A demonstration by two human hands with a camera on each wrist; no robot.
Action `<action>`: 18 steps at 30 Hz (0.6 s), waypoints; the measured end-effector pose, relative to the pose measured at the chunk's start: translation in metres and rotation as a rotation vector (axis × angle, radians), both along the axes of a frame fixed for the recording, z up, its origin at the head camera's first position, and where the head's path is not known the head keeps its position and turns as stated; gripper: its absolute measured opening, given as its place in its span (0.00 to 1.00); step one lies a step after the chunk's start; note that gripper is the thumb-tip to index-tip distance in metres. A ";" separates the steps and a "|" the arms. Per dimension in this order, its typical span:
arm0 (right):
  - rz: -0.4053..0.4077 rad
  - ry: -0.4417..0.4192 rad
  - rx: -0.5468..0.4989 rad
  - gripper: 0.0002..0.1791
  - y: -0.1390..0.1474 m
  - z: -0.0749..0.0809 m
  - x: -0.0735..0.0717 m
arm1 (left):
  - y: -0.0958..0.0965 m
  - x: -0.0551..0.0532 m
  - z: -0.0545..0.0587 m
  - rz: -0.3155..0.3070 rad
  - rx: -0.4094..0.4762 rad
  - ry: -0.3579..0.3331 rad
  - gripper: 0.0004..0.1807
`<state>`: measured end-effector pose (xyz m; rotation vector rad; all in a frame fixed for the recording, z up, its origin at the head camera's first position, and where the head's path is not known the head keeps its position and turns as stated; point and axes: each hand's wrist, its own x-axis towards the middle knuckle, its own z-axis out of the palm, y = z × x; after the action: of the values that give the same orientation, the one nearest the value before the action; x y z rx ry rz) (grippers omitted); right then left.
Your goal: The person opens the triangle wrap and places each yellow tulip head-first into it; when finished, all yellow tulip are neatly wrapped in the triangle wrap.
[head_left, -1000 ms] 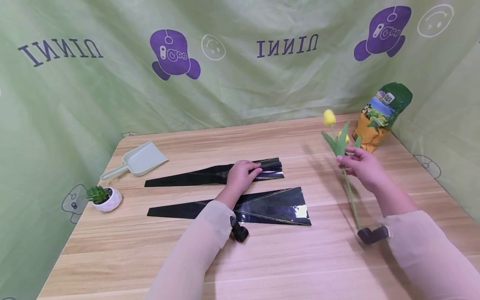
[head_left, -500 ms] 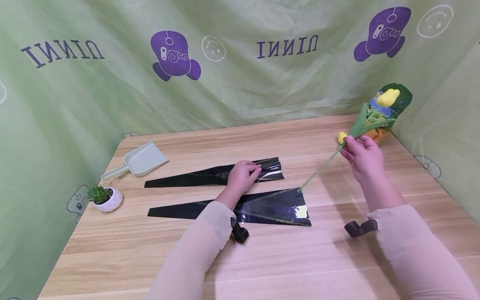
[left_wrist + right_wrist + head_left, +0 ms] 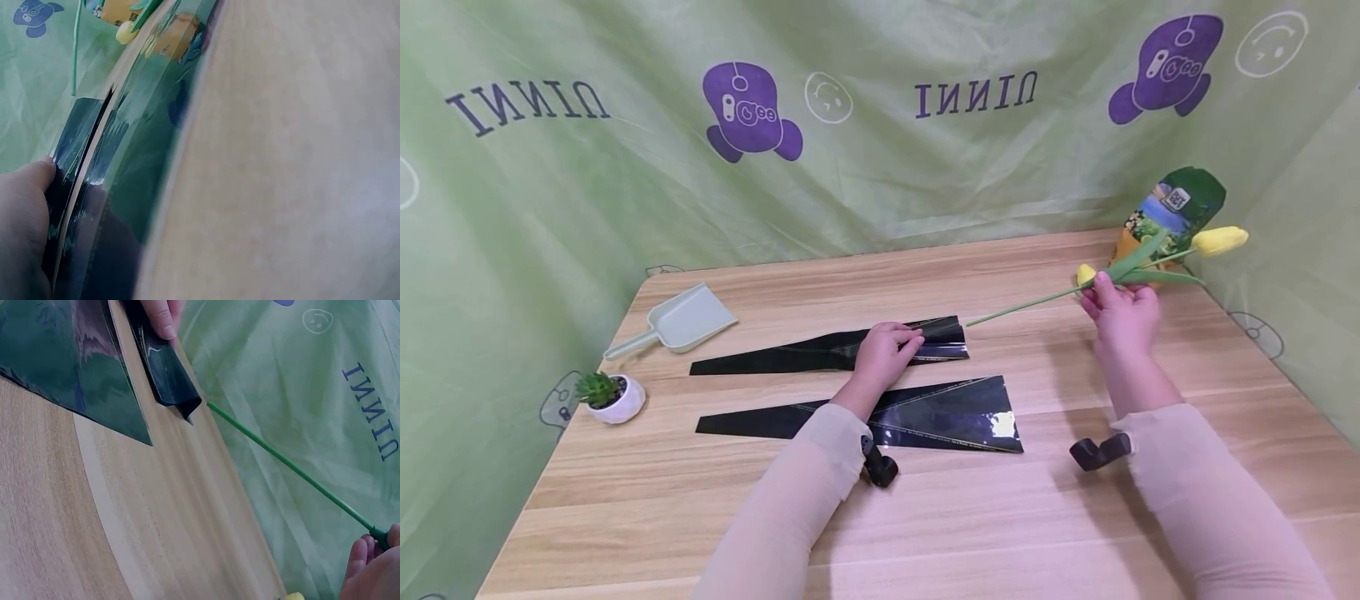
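Note:
My right hand [image 3: 1123,321] pinches the green stem of a yellow artificial tulip [image 3: 1220,241] just below its leaves. Its bloom points right, and the bare stem [image 3: 281,456] slants left to the wide end of a black flower sleeve [image 3: 943,333]. Whether the stem tip touches the sleeve I cannot tell. My left hand [image 3: 883,354] holds that sleeve near its wide end, thumb and fingers at the film; in the right wrist view its mouth bows slightly apart. A second yellow bloom [image 3: 1086,274] is partly hidden behind my right hand.
Another black flower sleeve [image 3: 955,414] lies flat nearer me, under my left forearm. A pale dustpan [image 3: 688,318] and a small potted succulent [image 3: 617,400] stand at the left. A colourful bag [image 3: 1180,204] stands at the back right. A green curtain [image 3: 880,183] hangs behind the table.
My right hand has turned the tulip from bloom away and stem toward me to bloom right, bringing the stem's end to the upper sleeve's mouth. My left hand has stayed in place.

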<state>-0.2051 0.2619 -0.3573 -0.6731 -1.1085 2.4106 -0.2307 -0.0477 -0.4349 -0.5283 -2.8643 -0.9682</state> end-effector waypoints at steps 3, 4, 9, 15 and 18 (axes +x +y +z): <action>-0.031 -0.009 -0.009 0.16 -0.001 -0.004 -0.003 | 0.000 0.000 0.000 0.003 -0.005 0.000 0.16; -0.037 -0.013 -0.008 0.15 -0.002 -0.005 -0.003 | 0.000 0.001 0.000 0.002 -0.005 0.001 0.16; -0.050 -0.027 0.002 0.13 -0.006 -0.009 -0.006 | 0.001 0.001 0.000 -0.002 -0.004 -0.001 0.16; -0.036 -0.038 0.021 0.14 -0.011 -0.010 -0.006 | 0.000 0.002 0.001 -0.003 -0.005 0.004 0.16; -0.021 -0.051 0.019 0.14 -0.013 -0.011 -0.006 | 0.000 0.001 0.000 -0.004 -0.003 0.022 0.16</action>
<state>-0.2109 0.2486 -0.3686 -0.7403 -1.1380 2.3745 -0.2296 -0.0476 -0.4354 -0.5415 -2.8472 -0.9524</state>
